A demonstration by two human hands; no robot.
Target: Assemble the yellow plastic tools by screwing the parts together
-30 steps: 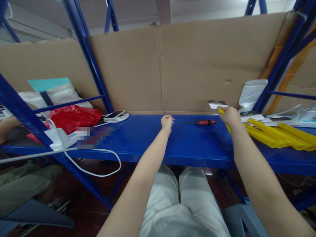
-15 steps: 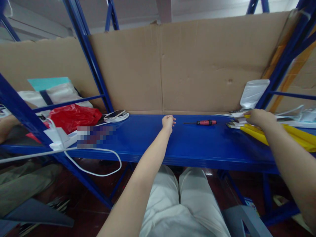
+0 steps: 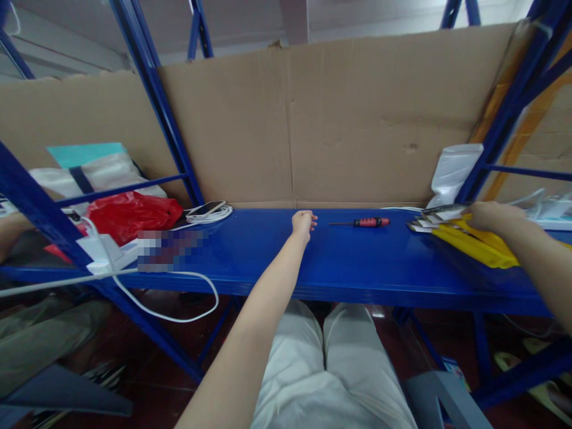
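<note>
My left hand (image 3: 304, 224) rests above the middle of the blue shelf, its fingers curled in, with nothing visible in them. To its right a red and black screwdriver (image 3: 372, 222) lies flat, its shaft pointing toward that hand. At the right end of the shelf my right hand (image 3: 494, 215) is closed on a yellow bag (image 3: 469, 241), the fingertips partly hidden. From the bag's left end stick out several flat whitish and dark pieces (image 3: 431, 220), too small to name. Just behind them a clear plastic pouch (image 3: 456, 170) leans on the cardboard.
Tall cardboard (image 3: 357, 125) closes off the back of the blue shelf (image 3: 250, 256). On the left are a phone (image 3: 206, 208) on a coiled white cable, a red plastic bag (image 3: 134, 211), and a white power strip (image 3: 105, 250) with a dangling cord. Another person's arm (image 3: 13, 229) shows at far left.
My right hand has moved to the right on the yellow bag, whose right part is now drawn up under the hand. My left hand and the screwdriver stay in place.
</note>
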